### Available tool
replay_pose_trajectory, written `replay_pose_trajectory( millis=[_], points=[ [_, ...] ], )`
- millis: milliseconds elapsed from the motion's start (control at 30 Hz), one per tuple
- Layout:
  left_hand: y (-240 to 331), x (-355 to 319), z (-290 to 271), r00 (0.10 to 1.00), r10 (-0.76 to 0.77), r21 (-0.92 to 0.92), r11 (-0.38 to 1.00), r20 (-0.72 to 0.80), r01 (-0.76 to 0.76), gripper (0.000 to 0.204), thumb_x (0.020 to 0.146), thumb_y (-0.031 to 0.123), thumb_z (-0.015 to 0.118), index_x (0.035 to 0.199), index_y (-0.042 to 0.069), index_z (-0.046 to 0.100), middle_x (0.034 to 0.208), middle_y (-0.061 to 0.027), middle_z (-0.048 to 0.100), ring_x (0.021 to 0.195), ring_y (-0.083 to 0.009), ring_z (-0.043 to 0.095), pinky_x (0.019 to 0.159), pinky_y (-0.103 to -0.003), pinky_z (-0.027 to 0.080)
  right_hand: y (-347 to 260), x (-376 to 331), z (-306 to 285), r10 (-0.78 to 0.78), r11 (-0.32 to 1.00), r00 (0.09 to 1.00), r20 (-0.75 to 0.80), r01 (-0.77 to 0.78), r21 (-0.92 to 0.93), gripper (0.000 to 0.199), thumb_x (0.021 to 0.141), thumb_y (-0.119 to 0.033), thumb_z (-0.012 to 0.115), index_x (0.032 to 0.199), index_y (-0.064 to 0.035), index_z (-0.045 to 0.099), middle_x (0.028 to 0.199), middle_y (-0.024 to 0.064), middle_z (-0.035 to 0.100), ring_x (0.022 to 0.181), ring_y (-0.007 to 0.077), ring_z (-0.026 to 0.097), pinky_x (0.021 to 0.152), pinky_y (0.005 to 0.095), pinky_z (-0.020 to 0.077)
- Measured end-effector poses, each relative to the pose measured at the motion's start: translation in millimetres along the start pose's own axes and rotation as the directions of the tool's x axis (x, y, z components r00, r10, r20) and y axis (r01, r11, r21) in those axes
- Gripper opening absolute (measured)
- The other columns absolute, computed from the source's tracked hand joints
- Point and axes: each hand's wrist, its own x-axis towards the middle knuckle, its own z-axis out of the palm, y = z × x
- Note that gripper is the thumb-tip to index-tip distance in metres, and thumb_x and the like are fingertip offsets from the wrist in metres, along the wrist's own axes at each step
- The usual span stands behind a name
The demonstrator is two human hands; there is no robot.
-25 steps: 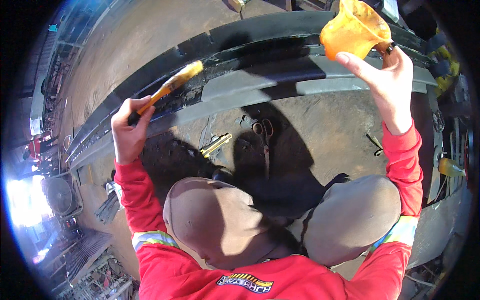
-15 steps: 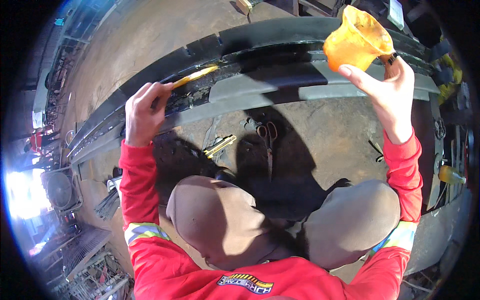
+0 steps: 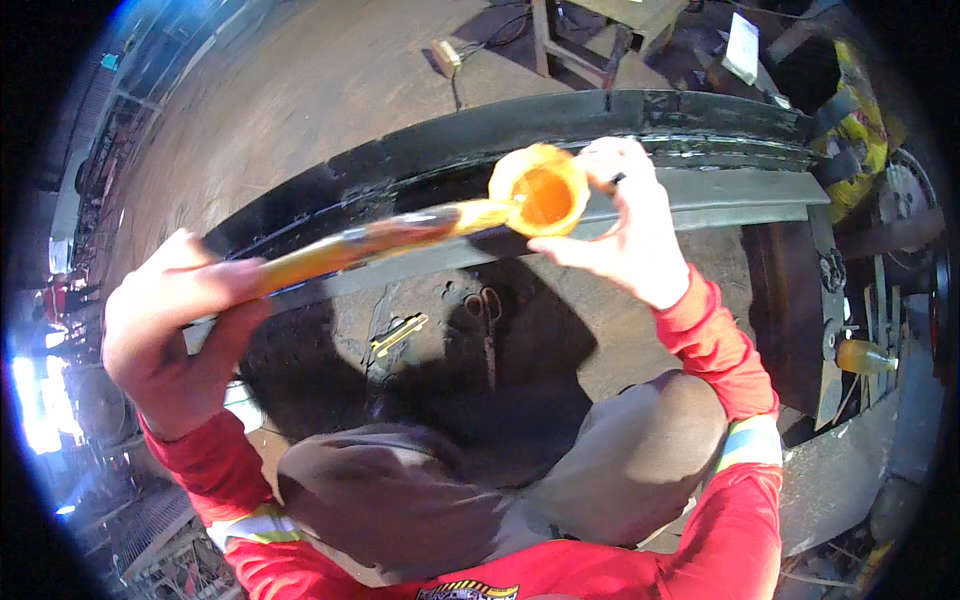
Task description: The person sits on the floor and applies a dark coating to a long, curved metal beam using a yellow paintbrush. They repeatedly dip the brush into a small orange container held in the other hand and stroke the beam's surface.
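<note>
My left hand point(image 3: 180, 335), blurred, is closed around the near end of a long yellow-stained stick point(image 3: 370, 245). The stick points right, its far tip at the mouth of an orange cup point(image 3: 513, 170) with a wavy rim. Orange stuff shows inside the cup, which is tilted so its mouth faces me. Thumb and fingers of my right hand point(image 3: 630, 230) grip the cup from its right side. Behind both hands runs a long black channelled piece point(image 3: 400, 160), with a grey padded strip point(image 3: 720, 195) along its near side.
Scissors point(image 3: 488, 325) and a yellow cutter-like tool point(image 3: 400, 335) lie on the ground before my knees. To the right is a bottle of yellow liquid point(image 3: 865, 356). A wooden stool point(image 3: 600, 40) and a small block with a cable point(image 3: 446, 58) are beyond.
The cup has come down and left, its mouth turned toward me. My left hand has moved left and nearer, and the stick's tip has left the black piece for the cup's mouth.
</note>
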Motion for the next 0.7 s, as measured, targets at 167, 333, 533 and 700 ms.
replay_pose_trajectory(
  millis=[167, 333, 533, 700],
  points=[
    [17.6, 77.8, 58.7, 0.913, 0.151, 0.125, 0.969, 0.379, -0.212, 0.028, 0.071, 0.0, 0.079, 0.096, 0.006, 0.069, 0.07, -0.0073, 0.061, 0.06, -0.0243, 0.055, 0.057, -0.038, 0.041, -1.6, 0.2, -3.3, -0.019, 0.999, 1.0, 0.005, 0.02, -0.044, 0.064, 0.057, -0.039, 0.091, 0.109, -0.0093, 0.067, 0.107, 0.0087, 0.059, 0.111, 0.0315, 0.052, 0.099, 0.0454, 0.0393],
    [24.8, 97.4, 88.8, 0.904, 0.132, 0.056, 0.984, 0.408, -0.169, 0.024, 0.072, 0.001, 0.077, 0.094, 0.004, 0.069, 0.076, -0.0091, 0.067, 0.065, -0.0254, 0.062, 0.062, -0.037, 0.046, -4.1, -2.8, -15.3, 0.047, 0.996, 0.999, 0.009, -0.047, -0.082, 0.063, 0.053, -0.032, 0.09, 0.107, -0.0074, 0.068, 0.1, 0.0062, 0.062, 0.109, 0.0285, 0.055, 0.099, 0.044, 0.0395],
    [23.6, 67.2, 76.0, 0.914, -0.074, 0.118, 0.993, 0.399, 0.029, 0.02, 0.075, 0.0, 0.075, 0.095, 0.003, 0.071, 0.085, -0.0111, 0.072, 0.07, -0.0281, 0.067, 0.067, -0.035, 0.052, -16.8, -1.7, -14.0, 0.072, 0.989, 0.991, 0.114, -0.056, -0.137, 0.064, 0.053, -0.032, 0.09, 0.108, -0.0064, 0.069, 0.1, 0.0063, 0.062, 0.111, 0.0272, 0.055, 0.102, 0.0446, 0.0383],
    [9.3, 26.9, 57.0, 0.821, -0.462, -0.227, 0.806, 0.336, 0.547, 0.017, 0.084, 0.006, 0.074, 0.099, -0.001, 0.07, 0.084, -0.007, 0.07, 0.083, -0.0115, 0.064, 0.076, -0.028, 0.05, -38.5, 12.4, 0.1, 0.075, 0.983, 0.983, 0.169, -0.045, -0.176, 0.064, 0.054, -0.032, 0.09, 0.109, -0.0072, 0.069, 0.102, 0.0064, 0.063, 0.112, 0.0278, 0.055, 0.102, 0.0451, 0.0386]
  ],
)
